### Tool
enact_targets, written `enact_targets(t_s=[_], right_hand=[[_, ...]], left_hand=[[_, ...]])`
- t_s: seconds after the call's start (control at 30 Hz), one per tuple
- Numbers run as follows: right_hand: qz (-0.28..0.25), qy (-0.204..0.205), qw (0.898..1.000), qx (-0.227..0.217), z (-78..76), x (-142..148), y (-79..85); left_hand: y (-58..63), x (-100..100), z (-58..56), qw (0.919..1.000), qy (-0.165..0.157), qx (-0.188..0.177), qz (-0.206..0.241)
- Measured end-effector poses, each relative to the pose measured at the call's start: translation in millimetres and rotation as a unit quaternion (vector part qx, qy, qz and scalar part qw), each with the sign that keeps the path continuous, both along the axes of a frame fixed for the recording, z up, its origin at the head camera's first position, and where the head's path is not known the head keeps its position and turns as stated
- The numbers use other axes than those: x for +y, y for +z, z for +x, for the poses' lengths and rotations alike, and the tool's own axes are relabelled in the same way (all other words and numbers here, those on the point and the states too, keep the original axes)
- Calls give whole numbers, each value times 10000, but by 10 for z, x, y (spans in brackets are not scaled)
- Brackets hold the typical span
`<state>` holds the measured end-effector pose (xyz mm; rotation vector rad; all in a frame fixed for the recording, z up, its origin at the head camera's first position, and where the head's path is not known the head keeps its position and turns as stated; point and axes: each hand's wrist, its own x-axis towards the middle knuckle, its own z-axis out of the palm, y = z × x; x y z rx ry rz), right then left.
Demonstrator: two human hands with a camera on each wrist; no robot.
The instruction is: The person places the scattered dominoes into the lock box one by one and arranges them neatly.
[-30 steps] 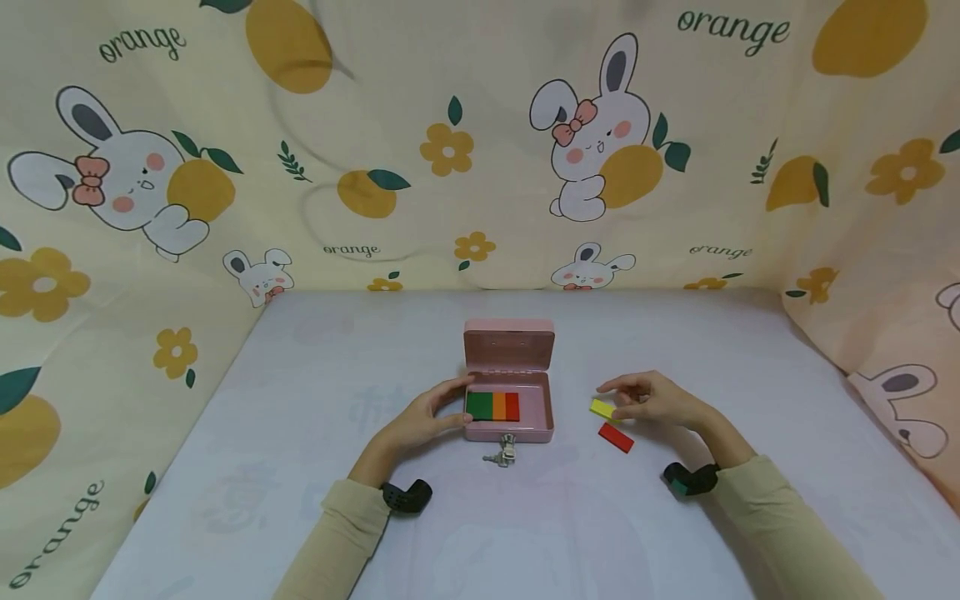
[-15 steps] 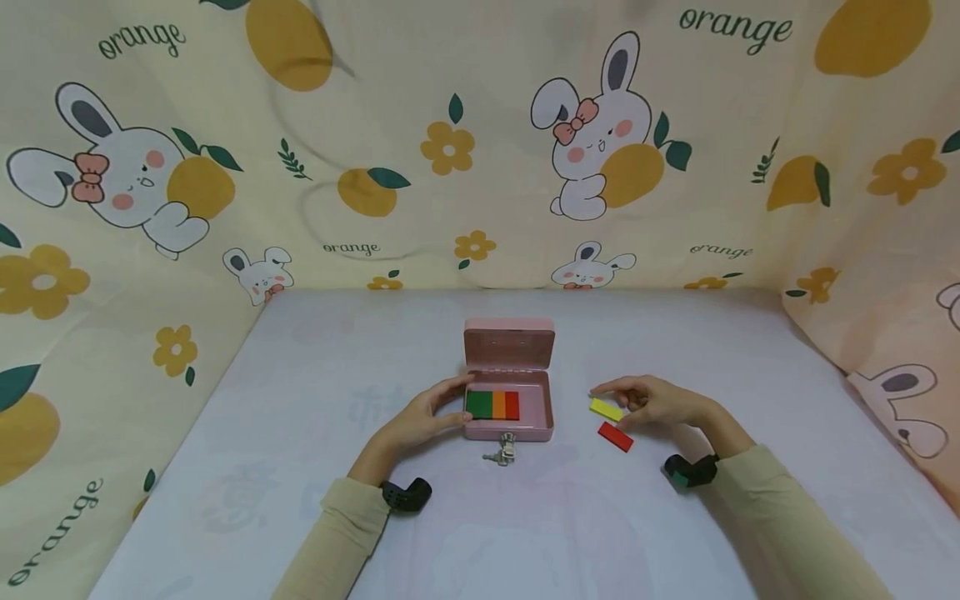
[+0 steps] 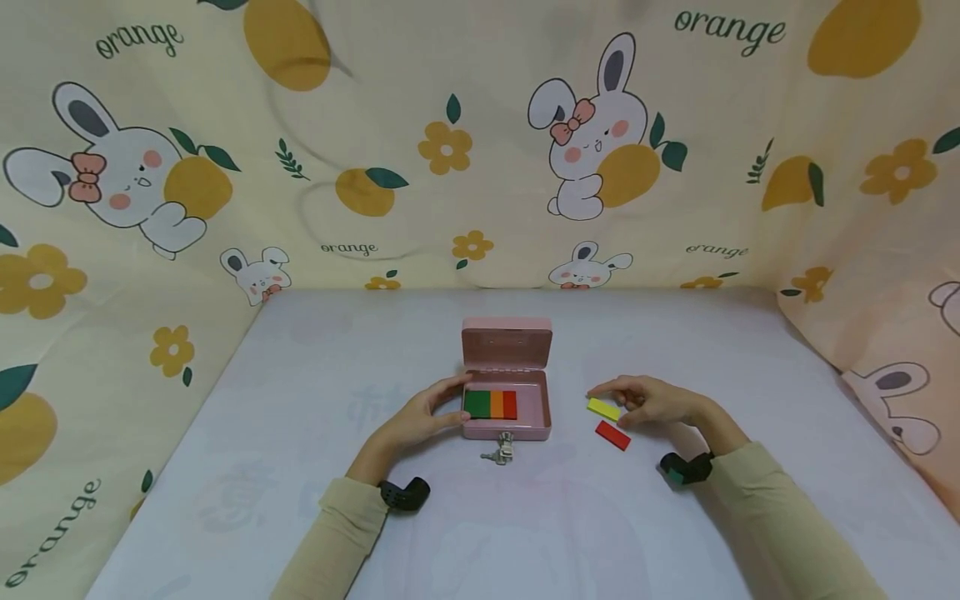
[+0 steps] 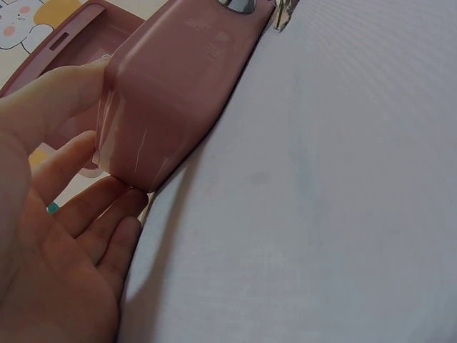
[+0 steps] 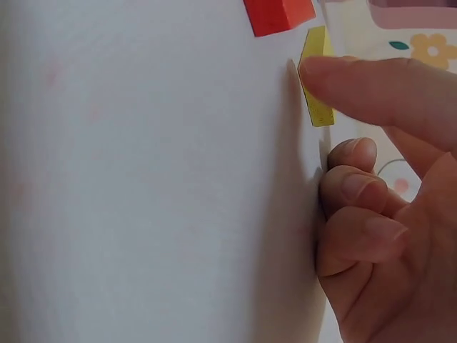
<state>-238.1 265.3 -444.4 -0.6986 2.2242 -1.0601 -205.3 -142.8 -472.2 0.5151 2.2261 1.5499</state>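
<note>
A pink metal cash box (image 3: 528, 434) stands with its lid raised in the head view. My left hand (image 3: 422, 417) holds it by the left side, thumb at the front corner and fingers toward the back; the left wrist view shows the thumb on the rim of the box (image 4: 168, 93). Inside, at the left, lie green (image 3: 477, 404), orange (image 3: 497, 404) and red (image 3: 510, 404) blocks side by side. To the right of the box, my right hand (image 3: 654, 402) pinches a yellow block (image 3: 603, 408) between thumb and index finger, its other fingers curled.
A loose red block (image 3: 612, 436) lies on the white tabletop just in front of the yellow one. Keys (image 3: 495, 457) hang from the lock at the front of the box. A patterned cloth (image 3: 420, 150) rises behind the table.
My right thumb has slid toward the yellow block's near end and the index finger has stretched to its far end. The left hand and the box stay put.
</note>
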Motion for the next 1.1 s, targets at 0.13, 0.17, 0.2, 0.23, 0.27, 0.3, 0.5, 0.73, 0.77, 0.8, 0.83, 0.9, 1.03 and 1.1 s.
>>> enact_targets(t_s=[0.13, 0.17, 0.2, 0.23, 0.27, 0.3, 0.5, 0.73, 0.77, 0.8, 0.83, 0.9, 1.03, 1.1], right_hand=[[2, -45, 10000, 37, 16, -16, 7], [9, -62, 10000, 46, 17, -18, 6], [13, -80, 10000, 53, 16, -21, 4], [30, -109, 9999, 63, 15, -24, 1], [43, -157, 9999, 46, 13, -27, -5], [56, -196, 9998, 42, 11, -30, -10], [89, -452, 9989, 25, 18, -49, -29], [58, -412, 9990, 145, 26, -50, -19], [66, -400, 9991, 138, 27, -50, -14], [70, -397, 9991, 116, 29, -50, -8], [81, -400, 9991, 98, 30, -49, -3], [113, -421, 9990, 50, 30, -44, 2], [216, -479, 9986, 26, 26, -38, -4], [221, -495, 9985, 17, 21, -36, -11]], left_hand=[[-1, -2, 2, 10000, -10, 0, -11], [0, -3, 2, 10000, 2, -7, -21], [1, -3, 3, 10000, 15, -12, -32], [4, -4, 4, 10000, 24, -20, -39], [7, -3, 6, 10000, 36, -29, -47], [10, -1, 7, 10000, 50, -37, -53], [26, 10, 16, 9999, 114, -85, -57], [24, 4, 11, 10000, 40, 27, -17], [22, 4, 10, 10000, 21, 61, -10], [18, 3, 11, 9999, 12, 104, -4], [17, 3, 12, 9999, 18, 103, 7], [5, 4, 11, 9996, -15, 272, -67], [1, 5, 9, 9992, -61, 385, -45], [6, 4, 9, 9994, -80, 344, -20]])
